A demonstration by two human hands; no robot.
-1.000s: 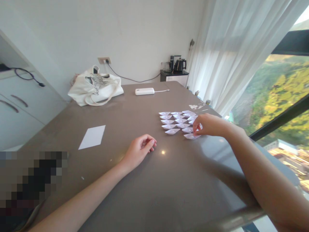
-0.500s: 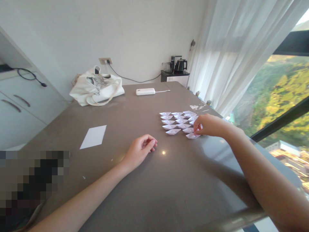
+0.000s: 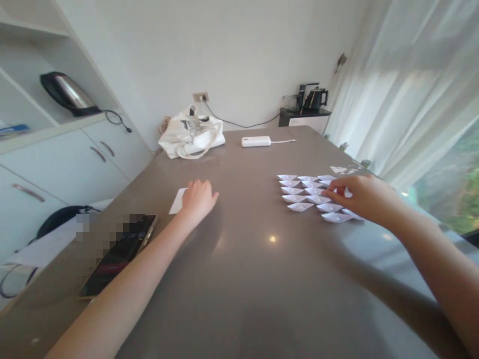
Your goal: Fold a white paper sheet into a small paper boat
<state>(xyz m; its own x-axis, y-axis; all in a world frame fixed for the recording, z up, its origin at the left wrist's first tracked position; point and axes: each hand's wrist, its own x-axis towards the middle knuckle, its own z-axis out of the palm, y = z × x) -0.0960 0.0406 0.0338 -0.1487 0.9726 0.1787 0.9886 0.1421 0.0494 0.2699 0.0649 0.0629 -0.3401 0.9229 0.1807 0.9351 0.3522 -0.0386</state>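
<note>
The left hand lay palm-down on a white sheet of paper, fingers loosely bent over it and covering most of it; whether it gripped the sheet or only rested on it could not be told. The sheet sat flat on the grey table, well to the left of a cluster of small white paper boats set out in neat rows. The right hand rested at the right edge of that cluster, fingers curled with the tips touching the boats nearest it, covering some of them; it was not clear that it pinched any one boat. On the near left of the paper boats, past the sheet, a dark phone lay on the table close to the left forearm. Beyond the boats, toward the far wall, a white power bank with a cable lay flat, and left of it slumped a white handbag. Far left of the boats, on a shelf off the table, stood a steel kettle.
</note>
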